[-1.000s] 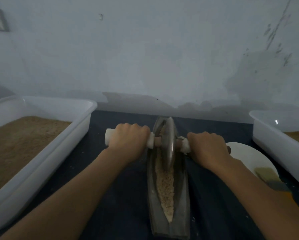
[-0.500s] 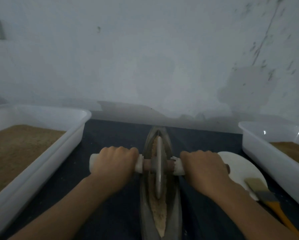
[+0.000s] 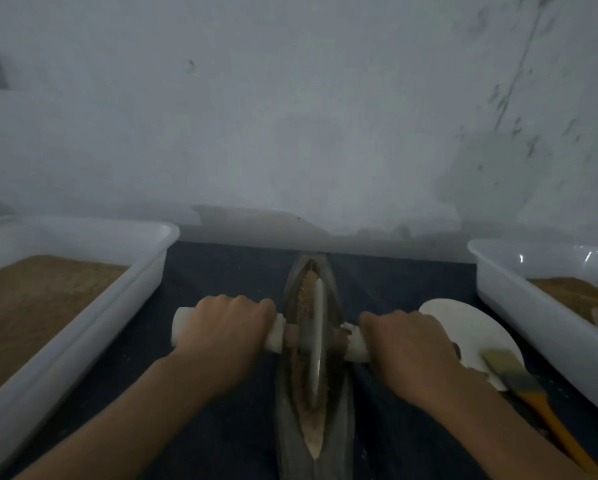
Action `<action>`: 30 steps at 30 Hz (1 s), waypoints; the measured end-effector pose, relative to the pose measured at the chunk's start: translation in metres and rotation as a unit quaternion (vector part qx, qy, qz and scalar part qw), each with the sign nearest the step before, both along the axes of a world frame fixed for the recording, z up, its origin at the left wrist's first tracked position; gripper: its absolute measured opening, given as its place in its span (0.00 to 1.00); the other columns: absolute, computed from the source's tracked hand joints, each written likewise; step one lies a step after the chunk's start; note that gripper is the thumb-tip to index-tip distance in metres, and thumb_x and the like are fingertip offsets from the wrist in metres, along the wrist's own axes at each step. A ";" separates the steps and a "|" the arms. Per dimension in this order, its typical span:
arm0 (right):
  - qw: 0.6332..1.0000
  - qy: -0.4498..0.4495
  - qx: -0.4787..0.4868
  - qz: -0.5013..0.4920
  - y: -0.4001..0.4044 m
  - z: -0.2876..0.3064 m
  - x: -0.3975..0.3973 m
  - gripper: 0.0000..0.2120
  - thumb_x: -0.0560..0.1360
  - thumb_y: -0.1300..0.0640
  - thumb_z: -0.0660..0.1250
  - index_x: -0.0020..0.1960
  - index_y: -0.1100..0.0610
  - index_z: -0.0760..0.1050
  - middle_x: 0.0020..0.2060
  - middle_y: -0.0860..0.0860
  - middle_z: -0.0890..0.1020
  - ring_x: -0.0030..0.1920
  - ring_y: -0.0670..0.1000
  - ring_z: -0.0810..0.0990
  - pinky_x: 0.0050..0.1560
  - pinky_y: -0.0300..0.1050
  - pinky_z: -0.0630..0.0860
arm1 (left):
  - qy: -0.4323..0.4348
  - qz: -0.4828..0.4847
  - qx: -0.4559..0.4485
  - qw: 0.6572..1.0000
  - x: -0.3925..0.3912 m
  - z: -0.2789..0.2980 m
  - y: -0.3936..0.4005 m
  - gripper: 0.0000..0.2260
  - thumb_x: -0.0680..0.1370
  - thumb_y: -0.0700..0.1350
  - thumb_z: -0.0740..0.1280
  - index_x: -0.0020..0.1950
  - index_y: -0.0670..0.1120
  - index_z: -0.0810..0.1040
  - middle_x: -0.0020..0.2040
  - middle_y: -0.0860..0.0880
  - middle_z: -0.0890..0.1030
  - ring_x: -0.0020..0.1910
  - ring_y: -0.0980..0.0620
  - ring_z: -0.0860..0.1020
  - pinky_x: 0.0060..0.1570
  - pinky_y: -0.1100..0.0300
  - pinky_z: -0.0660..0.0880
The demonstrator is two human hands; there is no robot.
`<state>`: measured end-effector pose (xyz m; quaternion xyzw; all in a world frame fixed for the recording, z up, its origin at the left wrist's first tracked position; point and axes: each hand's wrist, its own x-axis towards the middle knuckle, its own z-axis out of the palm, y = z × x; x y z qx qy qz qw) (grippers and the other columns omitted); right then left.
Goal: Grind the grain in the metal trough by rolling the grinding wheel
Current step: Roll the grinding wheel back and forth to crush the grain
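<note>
Gripping one wheel (image 3: 315, 341): two hands, left (image 3: 226, 336), right (image 3: 406, 348).

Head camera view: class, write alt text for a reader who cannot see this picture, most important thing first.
Two hands, left hand and right hand, grip the white handles of a grinding wheel standing upright in a narrow metal trough of grain on a dark table. White tubs of brown meal flank it; a brush lies across a white plate at right.
</note>
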<state>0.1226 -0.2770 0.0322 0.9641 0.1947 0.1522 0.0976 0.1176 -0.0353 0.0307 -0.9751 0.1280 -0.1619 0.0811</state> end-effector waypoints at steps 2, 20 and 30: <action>0.999 -0.024 -0.015 0.033 -0.005 -0.001 -0.021 0.11 0.64 0.50 0.71 0.41 0.48 0.71 0.32 0.48 0.78 0.30 0.49 0.74 0.29 0.40 0.54 | -0.016 -0.009 0.021 1.000 -0.017 0.000 0.003 0.17 0.72 0.51 0.67 0.41 0.56 0.56 0.34 0.56 0.64 0.33 0.54 0.67 0.35 0.58 0.63; 0.999 -0.054 0.006 -0.005 0.009 -0.001 0.033 0.13 0.73 0.52 0.67 0.42 0.50 0.61 0.31 0.47 0.68 0.30 0.51 0.66 0.32 0.45 0.60 | -0.039 0.040 -0.001 0.998 0.022 -0.007 -0.006 0.14 0.74 0.49 0.66 0.42 0.52 0.60 0.32 0.55 0.65 0.30 0.53 0.65 0.34 0.55 0.62; 0.999 -0.035 0.011 0.014 -0.003 -0.002 -0.022 0.08 0.70 0.49 0.67 0.43 0.48 0.67 0.30 0.45 0.69 0.28 0.50 0.66 0.28 0.43 0.53 | -0.045 0.017 0.051 0.998 -0.014 -0.003 -0.002 0.16 0.72 0.54 0.65 0.39 0.56 0.57 0.31 0.55 0.64 0.27 0.56 0.61 0.30 0.58 0.58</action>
